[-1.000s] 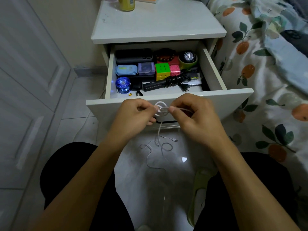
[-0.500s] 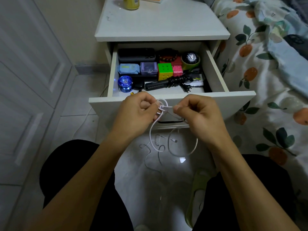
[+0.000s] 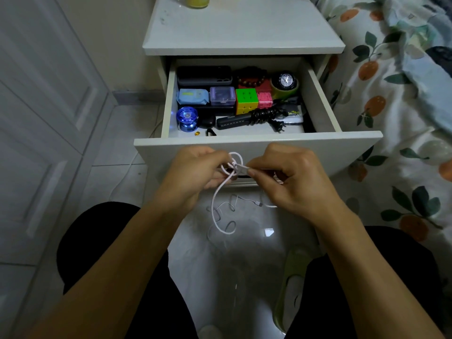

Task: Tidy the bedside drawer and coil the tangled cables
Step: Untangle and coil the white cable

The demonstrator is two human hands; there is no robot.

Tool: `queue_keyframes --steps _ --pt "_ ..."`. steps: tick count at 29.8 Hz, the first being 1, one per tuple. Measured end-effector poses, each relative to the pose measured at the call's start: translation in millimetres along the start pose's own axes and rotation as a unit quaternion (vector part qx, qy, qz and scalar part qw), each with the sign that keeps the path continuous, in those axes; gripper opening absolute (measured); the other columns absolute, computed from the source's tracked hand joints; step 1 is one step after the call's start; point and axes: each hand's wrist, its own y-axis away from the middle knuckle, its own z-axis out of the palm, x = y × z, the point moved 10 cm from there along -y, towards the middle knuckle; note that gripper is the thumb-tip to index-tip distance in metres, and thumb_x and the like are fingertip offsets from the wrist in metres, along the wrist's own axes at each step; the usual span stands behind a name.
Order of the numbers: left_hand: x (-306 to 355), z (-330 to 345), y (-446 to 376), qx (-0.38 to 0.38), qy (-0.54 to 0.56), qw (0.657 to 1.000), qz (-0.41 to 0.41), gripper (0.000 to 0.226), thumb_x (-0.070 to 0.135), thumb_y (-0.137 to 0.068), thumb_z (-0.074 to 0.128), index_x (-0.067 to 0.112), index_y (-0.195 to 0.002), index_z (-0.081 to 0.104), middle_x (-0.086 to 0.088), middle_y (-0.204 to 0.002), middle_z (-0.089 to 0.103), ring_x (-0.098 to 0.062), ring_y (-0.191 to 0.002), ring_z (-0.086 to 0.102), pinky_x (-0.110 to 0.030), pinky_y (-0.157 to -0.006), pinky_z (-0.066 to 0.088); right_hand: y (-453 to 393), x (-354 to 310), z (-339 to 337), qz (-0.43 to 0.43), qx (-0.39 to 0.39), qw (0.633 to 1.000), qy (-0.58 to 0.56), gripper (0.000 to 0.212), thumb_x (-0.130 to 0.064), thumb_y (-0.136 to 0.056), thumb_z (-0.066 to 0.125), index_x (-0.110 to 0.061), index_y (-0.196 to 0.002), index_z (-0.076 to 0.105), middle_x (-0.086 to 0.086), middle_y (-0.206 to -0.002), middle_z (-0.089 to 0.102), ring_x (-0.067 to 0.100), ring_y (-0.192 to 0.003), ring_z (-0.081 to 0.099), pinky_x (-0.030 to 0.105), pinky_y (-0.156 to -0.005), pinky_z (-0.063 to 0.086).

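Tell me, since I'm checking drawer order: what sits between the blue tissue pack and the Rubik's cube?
In the head view, a clear purple-tinted plastic box sits between the blue tissue pack and the Rubik's cube.

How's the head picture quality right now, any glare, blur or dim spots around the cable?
Head view: dim overall; the thin white cable reads clearly between the left hand and right hand; a small bright glare patch on the glossy floor tile; wide-angle bending at the edges; the open white drawer is sharp.

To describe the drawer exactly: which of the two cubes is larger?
The green-topped cube is larger; the pink cube to its right is clearly smaller.
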Motion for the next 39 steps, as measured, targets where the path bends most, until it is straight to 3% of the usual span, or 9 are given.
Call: queue_keyframes --steps 7,10,14,17,20,24,30,33,39 --pt "18 -14 0 0.039 -0.066 0.993 0.084 0.004 0.006 -0.092 0.062 0.003 -0.092 0.065 -0.008 -0.076 0.075 -0.023 -0.072 0.075 -0.03 -0.065 0.061 13 46 -18 0.218 0.094 0.957 -0.166 0.013 -0.012 -0.088 0.068 -0.012 -0.075 0.068 0.003 -0.064 0.063 0.007 -0.056 0.055 0.02 -0.054 0.044" --pt "27 -8 7 -0.008 -0.044 0.993 0.109 0.007 0.01 -0.092 0.066 0.005 -0.094 0.069 -0.007 -0.08 0.076 -0.021 -0.077 0.075 -0.028 -0.065 0.06 17 66 -8 0.281 0.016 0.954 -0.105 0.014 -0.018 -0.089 0.067 -0.014 -0.076 0.069 0.002 -0.065 0.065 0.004 -0.058 0.055 0.018 -0.057 0.043" --pt "29 -1 15 -0.044 -0.051 0.991 0.118 0.009 0.017 -0.089 0.068 0.01 -0.091 0.072 -0.007 -0.083 0.075 -0.018 -0.077 0.073 -0.027 -0.064 0.058 23 61 30 0.253 -0.164 0.953 0.031 0.018 -0.023 -0.092 0.063 -0.019 -0.108 0.07 -0.002 -0.1 0.069 0.011 -0.091 0.063 0.025 -0.081 0.049" --pt "28 4 17 -0.062 -0.032 0.991 0.114 0.014 0.023 -0.089 0.067 0.009 -0.092 0.07 -0.009 -0.087 0.075 -0.021 -0.081 0.074 -0.027 -0.065 0.058 13 38 30 0.195 -0.125 0.972 -0.043 0.033 -0.019 -0.091 0.063 -0.024 -0.123 0.063 -0.007 -0.116 0.063 0.0 -0.101 0.054 0.007 -0.083 0.039" --pt "30 6 20 -0.069 -0.022 0.99 0.12 0.016 0.026 -0.092 0.063 0.011 -0.092 0.069 -0.008 -0.09 0.075 -0.024 -0.086 0.074 -0.029 -0.068 0.058 9 28 30 0.209 -0.093 0.958 -0.173 0.008 -0.021 -0.093 0.064 -0.026 -0.097 0.068 -0.013 -0.097 0.07 -0.007 -0.089 0.06 0.008 -0.077 0.042" --pt "32 0 19 -0.057 0.024 0.992 0.114 0.02 0.02 -0.096 0.059 0.02 -0.08 0.071 -0.004 -0.078 0.071 -0.019 -0.075 0.071 -0.028 -0.063 0.057 8 31 25 0.237 -0.047 0.929 -0.279 0.011 -0.013 -0.096 0.058 -0.006 -0.088 0.061 0.011 -0.076 0.068 0.03 -0.076 0.066 0.047 -0.078 0.054" --pt "32 -6 21 -0.049 0.04 0.991 0.115 0.016 0.027 -0.096 0.059 0.024 -0.083 0.067 -0.002 -0.08 0.072 -0.026 -0.082 0.074 -0.027 -0.053 0.055 11 31 40 0.24 -0.091 0.924 -0.283 0.026 -0.018 -0.09 0.068 -0.024 -0.116 0.066 -0.005 -0.099 0.07 0.007 -0.095 0.066 0.029 -0.088 0.054" --pt "27 -3 21 -0.048 -0.01 0.993 0.108 0.017 0.033 -0.096 0.059 0.03 -0.082 0.067 -0.002 -0.085 0.074 -0.02 -0.074 0.071 -0.021 -0.046 0.047 13 21 55 0.233 -0.13 0.925 -0.27 0.016 -0.018 -0.093 0.065 -0.018 -0.107 0.072 -0.003 -0.08 0.068 0.008 -0.073 0.064 0.022 -0.073 0.051" --pt "21 -17 19 -0.027 -0.093 0.992 0.079 0.024 0.036 -0.08 0.076 0.015 -0.091 0.072 0.005 -0.069 0.066 -0.005 -0.048 0.037 -0.015 -0.041 0.029 19 57 28 0.333 -0.004 0.909 -0.253 0.008 -0.014 -0.089 0.069 -0.014 -0.085 0.076 0.003 -0.073 0.073 0.013 -0.067 0.067 0.023 -0.067 0.056"
